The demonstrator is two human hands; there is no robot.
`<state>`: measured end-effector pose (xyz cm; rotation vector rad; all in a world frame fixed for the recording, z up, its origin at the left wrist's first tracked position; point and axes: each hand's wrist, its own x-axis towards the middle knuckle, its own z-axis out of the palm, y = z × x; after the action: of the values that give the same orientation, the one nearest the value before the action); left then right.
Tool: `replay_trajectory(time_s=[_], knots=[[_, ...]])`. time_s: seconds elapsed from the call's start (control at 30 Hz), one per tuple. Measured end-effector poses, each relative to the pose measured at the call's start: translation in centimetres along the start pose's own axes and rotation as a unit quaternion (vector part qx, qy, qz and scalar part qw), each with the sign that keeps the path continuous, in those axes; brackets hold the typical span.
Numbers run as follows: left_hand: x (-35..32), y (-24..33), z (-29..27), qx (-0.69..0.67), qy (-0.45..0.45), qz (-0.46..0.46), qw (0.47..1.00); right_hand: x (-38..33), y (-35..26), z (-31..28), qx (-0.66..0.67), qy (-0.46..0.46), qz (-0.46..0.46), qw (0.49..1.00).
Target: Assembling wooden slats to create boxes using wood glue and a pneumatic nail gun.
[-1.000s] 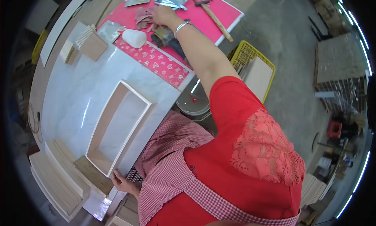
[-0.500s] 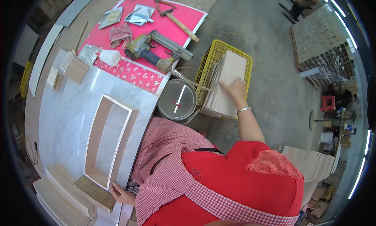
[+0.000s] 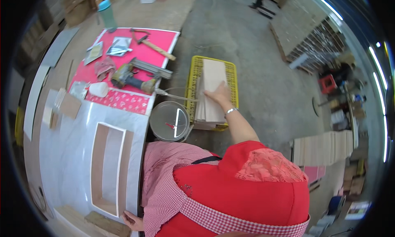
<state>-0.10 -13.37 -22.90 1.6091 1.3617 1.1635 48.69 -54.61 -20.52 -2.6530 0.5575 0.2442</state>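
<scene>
A shallow rectangular wooden frame [image 3: 121, 171] with pale edges lies on the grey-white tabletop. At its near corner is my left hand [image 3: 132, 220], fingers closed on the edge. My right hand [image 3: 221, 95] reaches out over a yellow plastic crate [image 3: 233, 78] beside the table. It grips across the top wooden board [image 3: 214, 72] of a stack, thumb by the left edge; its fingertips are partly hidden. Several more boards [image 3: 200, 109] lie beneath and beside that one.
On the pink sheet [image 3: 138, 76] lie a nail gun [image 3: 131, 78], a hammer [image 3: 154, 48], a cloth and a white bottle [image 3: 98, 89]. A round lidded bucket [image 3: 168, 121] stands between table and crate. Stacked boards [image 3: 323, 148] are at right.
The view has shifted, so the table and crate appear further left and lower. My right hand stays on the boards in the crate, my left at the frame's corner.
</scene>
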Motion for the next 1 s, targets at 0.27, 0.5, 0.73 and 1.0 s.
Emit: replay_trajectory(time_s=[0.27,0.5,0.73,1.0], knots=[[12.5,-13.7,-3.8,0.054,-0.299,-0.269,0.914,-3.6,-2.3,-3.9,0.06,0.102,-0.11,0.987],[11.7,-22.5,-4.8,0.034,-0.199,-0.145,0.969,-11.0,-13.4,-8.9,0.218,0.115,-0.539,0.805],[-2.8,14.6,0.3,-0.227,-0.08,-0.211,0.947,-22.8,-21.6,-4.0,0.095,-0.135,-0.854,0.494],[-5.7,16.6,-2.6,-0.454,-0.1,-0.247,0.851,-30.4,-24.1,-2.1,-0.064,-0.261,-0.912,0.311]])
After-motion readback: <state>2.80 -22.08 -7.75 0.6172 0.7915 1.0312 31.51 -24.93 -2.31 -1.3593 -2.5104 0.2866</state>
